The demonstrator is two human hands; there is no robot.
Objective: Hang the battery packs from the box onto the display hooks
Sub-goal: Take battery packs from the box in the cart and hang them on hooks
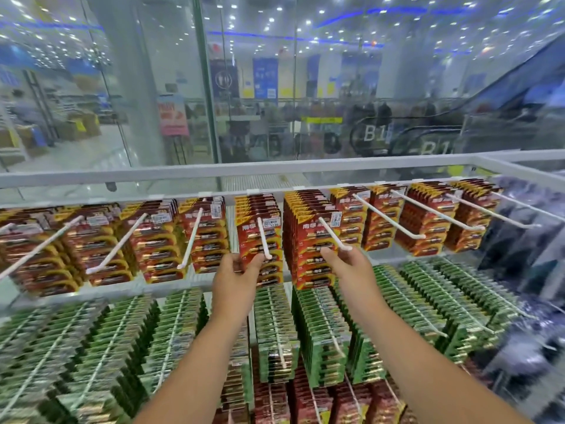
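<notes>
1. Behind glass panels lies a mall concourse with ceiling lights and an escalator marked B1; in front of the glass stands the display rack [275, 171], a white frame with rows of white hooks. Every place below is given relative to the centre hook [264, 240] of the top row.

2. Left hand [237, 272] sits just below the centre hook's tip, fingers curled round the lower part of the front red battery pack [260, 237] hanging on that hook — a pinch, thumb toward the tip.

3. Right hand [347, 261] is to the right of the centre hook, under the tip of the neighbouring hook [334, 237]. Its fingers reach toward the front pack of the full red stack [308, 240] there; whether they grasp it or only touch it I cannot tell.

4. Further out, red packs fill the top row to both sides of the centre hook. Below it hang green packs [275, 328], and lower still, more red ones.

5. No box shows in view.

6. Handling, as a judgement: the packs look like stiff card with a plastic blister — light to moderate in weight, bottom-heavy from the cells, a little slick on the front. Holding by the card edges near the top, close to the hang hole, should give the best aim onto the upturned hook tip; gripping low lets the card swing.
</notes>
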